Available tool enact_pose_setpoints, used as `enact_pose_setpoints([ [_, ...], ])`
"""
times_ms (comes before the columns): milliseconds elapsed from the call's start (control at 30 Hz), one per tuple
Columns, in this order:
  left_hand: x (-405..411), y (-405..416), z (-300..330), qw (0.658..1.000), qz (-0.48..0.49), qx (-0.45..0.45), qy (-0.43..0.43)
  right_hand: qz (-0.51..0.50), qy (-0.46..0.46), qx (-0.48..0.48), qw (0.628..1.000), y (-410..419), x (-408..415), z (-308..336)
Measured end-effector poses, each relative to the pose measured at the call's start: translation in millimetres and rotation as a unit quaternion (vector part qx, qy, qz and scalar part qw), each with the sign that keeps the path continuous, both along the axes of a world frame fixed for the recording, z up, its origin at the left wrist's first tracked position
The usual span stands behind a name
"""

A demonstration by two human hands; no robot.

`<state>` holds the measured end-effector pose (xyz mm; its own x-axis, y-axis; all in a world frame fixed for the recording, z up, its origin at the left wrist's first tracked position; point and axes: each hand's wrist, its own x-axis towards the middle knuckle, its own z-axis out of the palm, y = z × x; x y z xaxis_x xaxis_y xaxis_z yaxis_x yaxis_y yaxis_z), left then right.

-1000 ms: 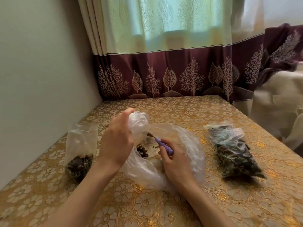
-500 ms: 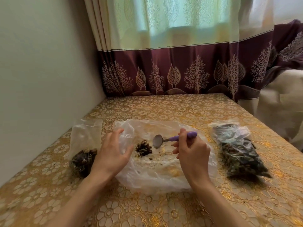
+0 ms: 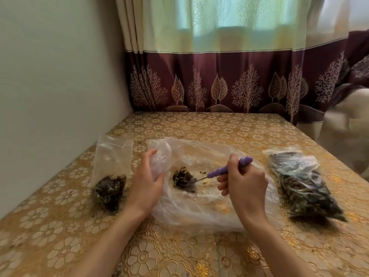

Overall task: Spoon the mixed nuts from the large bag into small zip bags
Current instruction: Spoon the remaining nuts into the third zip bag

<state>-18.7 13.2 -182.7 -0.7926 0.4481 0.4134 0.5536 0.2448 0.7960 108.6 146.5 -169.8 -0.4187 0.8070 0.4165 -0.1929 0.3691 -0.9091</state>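
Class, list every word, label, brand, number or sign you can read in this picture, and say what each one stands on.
None can be read.
Large bag: clear plastic, no print seen.
Small zip bag on the left: no label seen.
Filled bag on the right: blurred; no print can be made out.
Spoon: plain purple handle.
Tablecloth and curtain: patterns only, no lettering.

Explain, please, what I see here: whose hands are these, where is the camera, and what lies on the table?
No machine: a person wears a camera on the head, looking down at their own hands. The right hand grips a purple-handled spoon, its bowl beside a small pile of mixed nuts in the large clear bag. The left hand holds that bag's edge. On the gold flowered table, a partly filled small zip bag stands left; a full one lies right.
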Motion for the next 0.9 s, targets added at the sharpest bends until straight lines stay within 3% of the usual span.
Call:
enact_pose_setpoints([
  [167,5,2,1,0.998,-0.033,0.045,0.0,0.05,-0.003,-0.136,0.989,-3,-10,-6],
  [367,6,-6,3,0.998,-0.037,0.041,0.027,0.074,-0.003,-0.212,0.974,-2,-11,-9],
  [567,7,-18,5,0.968,0.058,-0.095,0.225,0.117,0.017,-0.338,0.934,-3,-10,-7],
  [633,7,-20,13,0.955,0.09,-0.072,0.274,0.129,0.02,-0.36,0.924,-4,-8,-5],
  [700,5,-21,22,0.942,0.125,0.016,0.31,0.139,0.022,-0.375,0.916,-5,-7,-3],
  [800,-4,-30,29,0.934,0.194,0.11,0.28,0.143,0.022,-0.384,0.912,-5,-4,0],
  [900,-24,-44,25,0.952,0.242,0.069,0.175,0.141,0.01,-0.378,0.915,-6,1,3],
])
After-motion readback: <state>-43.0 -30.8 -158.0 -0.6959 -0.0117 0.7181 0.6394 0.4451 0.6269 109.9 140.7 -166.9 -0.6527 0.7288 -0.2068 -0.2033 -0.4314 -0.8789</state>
